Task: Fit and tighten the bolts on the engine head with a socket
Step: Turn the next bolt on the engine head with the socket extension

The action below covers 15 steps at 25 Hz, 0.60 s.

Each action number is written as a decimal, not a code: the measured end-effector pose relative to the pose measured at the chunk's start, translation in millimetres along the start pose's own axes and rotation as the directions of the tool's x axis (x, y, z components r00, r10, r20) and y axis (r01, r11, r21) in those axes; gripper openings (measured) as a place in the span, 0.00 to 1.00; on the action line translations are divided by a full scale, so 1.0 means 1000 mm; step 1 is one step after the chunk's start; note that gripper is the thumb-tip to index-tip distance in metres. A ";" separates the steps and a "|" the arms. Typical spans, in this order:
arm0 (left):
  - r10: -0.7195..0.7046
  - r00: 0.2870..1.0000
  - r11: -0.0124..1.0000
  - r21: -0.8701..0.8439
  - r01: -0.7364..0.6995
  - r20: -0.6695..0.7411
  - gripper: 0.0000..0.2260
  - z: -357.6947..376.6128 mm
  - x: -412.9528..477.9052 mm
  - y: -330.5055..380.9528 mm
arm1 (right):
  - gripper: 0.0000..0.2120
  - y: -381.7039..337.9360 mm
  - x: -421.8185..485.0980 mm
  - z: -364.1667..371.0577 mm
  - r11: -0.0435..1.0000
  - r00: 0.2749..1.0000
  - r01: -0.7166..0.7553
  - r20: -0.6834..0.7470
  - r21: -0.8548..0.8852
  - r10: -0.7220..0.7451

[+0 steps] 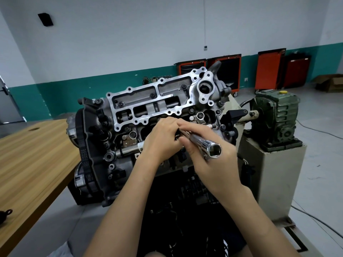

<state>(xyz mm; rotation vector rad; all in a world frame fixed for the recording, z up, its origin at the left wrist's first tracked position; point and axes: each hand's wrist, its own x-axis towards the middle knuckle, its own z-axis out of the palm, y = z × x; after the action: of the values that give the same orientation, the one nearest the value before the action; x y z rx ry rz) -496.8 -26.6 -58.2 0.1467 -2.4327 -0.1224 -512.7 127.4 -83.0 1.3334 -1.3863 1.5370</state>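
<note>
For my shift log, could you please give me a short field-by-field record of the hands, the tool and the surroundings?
left hand: fingers curled round the far end of the socket tool, over the engine head
right hand: holds the socket tool's shaft, open hex end toward the camera
engine head: dark bolts sit in its top frame
left of engine: wooden table
right of engine: green gearbox
back wall: orange tool cabinets

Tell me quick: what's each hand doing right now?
Left hand: closed, fingers gripping the far end of the socket wrench.
Right hand: closed, fingers holding the socket wrench shaft.
</note>
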 end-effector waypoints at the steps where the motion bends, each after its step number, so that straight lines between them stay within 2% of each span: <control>1: -0.004 1.000 1.000 -0.018 0.003 -0.013 0.05 0.000 -0.001 0.001 | 0.13 -0.001 -0.001 0.002 1.000 0.999 0.018 0.036 0.006 -0.018; 3: 0.011 1.000 1.000 -0.021 -0.011 -0.003 0.02 -0.002 -0.001 0.002 | 0.14 0.003 0.002 0.000 0.999 0.998 0.037 0.051 -0.022 -0.036; 5: 0.026 0.999 0.999 0.025 -0.027 0.032 0.03 -0.003 0.001 0.003 | 0.10 0.006 0.005 -0.005 0.998 1.000 0.022 -0.010 -0.052 -0.023; 7: 0.032 0.998 0.999 0.042 -0.034 0.047 0.02 -0.002 0.001 0.002 | 0.11 0.005 0.003 -0.006 0.999 0.999 0.020 -0.031 -0.042 -0.022; 9: -0.009 1.000 1.000 -0.029 0.010 0.025 0.01 -0.002 -0.001 0.002 | 0.12 0.001 -0.001 0.001 0.999 0.999 0.035 0.024 -0.020 -0.035; 11: -0.020 1.000 1.000 -0.023 0.020 0.013 0.04 -0.003 -0.002 0.003 | 0.14 0.000 -0.001 0.004 0.999 0.997 0.039 0.073 -0.007 -0.038; 13: 0.022 1.000 0.999 0.025 -0.022 0.020 0.07 -0.002 -0.001 0.003 | 0.12 0.003 0.003 -0.001 1.000 0.999 0.027 0.024 -0.002 -0.027; 15: 0.039 0.999 0.998 0.056 -0.041 0.027 0.05 -0.002 0.001 0.003 | 0.09 0.003 0.005 -0.005 1.000 0.999 0.006 -0.033 0.031 -0.004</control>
<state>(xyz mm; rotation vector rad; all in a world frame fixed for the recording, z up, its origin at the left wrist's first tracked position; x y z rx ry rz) -496.0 -23.7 -55.6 0.1223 -2.4644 -0.0372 -518.3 130.4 -78.4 1.3228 -1.3429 1.5760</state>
